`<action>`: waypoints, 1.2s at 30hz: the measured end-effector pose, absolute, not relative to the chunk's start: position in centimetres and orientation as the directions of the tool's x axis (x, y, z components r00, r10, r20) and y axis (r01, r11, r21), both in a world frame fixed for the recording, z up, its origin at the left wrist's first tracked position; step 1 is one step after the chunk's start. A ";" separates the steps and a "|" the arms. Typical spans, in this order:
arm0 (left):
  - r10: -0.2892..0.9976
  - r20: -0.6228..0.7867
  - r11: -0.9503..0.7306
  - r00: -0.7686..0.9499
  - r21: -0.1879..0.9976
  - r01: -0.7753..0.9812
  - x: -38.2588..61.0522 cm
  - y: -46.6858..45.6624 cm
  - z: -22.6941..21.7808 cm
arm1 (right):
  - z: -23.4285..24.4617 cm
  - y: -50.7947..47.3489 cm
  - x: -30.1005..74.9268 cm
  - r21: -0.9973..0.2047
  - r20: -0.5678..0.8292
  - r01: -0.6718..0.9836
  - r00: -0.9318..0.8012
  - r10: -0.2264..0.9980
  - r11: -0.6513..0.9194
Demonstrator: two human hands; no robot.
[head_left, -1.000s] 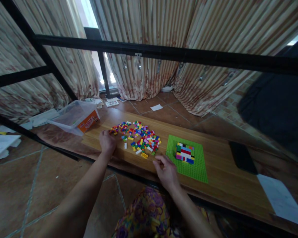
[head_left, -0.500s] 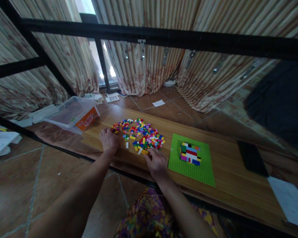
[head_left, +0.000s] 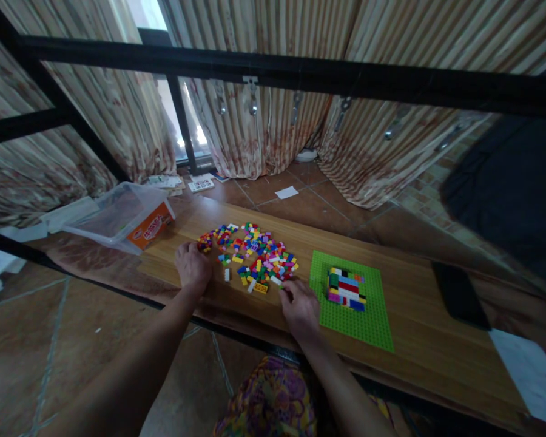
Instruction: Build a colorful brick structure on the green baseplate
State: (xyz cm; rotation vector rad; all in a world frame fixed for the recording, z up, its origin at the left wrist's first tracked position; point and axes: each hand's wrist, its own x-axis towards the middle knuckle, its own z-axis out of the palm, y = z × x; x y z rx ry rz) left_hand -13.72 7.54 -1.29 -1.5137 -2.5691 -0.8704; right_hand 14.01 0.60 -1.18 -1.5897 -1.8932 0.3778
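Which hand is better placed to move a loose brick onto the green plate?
Probably the right hand: it sits at the near right edge of the brick pile, beside the green plate. The left hand rests at the pile's left side, farther off.

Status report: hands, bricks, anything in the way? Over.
Left hand resting on table at brick pile left edge. Right hand at pile's near edge, grip unclear. Small build on green baseplate, right of pile. Nothing between hands and pile.

Floor (head_left: 64, 340): brown tiles, pale grout.
Curtains (head_left: 277, 121): striped beige, stained.
Window (head_left: 150, 12): daylight enters here.
Furniture: wooden table (head_left: 418, 340); black metal frame (head_left: 300, 73).
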 end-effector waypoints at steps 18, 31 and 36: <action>0.801 0.303 0.377 -0.516 0.414 0.829 -13.6 7.5 -1.1 | 1.4 6.8 11.3 -0.462 0.255 0.786 -0.326 0.910 0.411; 0.809 0.276 0.385 -0.519 0.419 0.822 -13.9 7.7 -1.0 | 2.7 4.2 11.9 -0.831 0.283 0.488 -0.042 0.958 0.267; 0.815 0.276 0.386 -0.509 0.396 0.833 -14.0 7.8 -0.9 | 2.0 -0.8 14.5 -0.993 0.063 0.110 0.174 0.983 0.044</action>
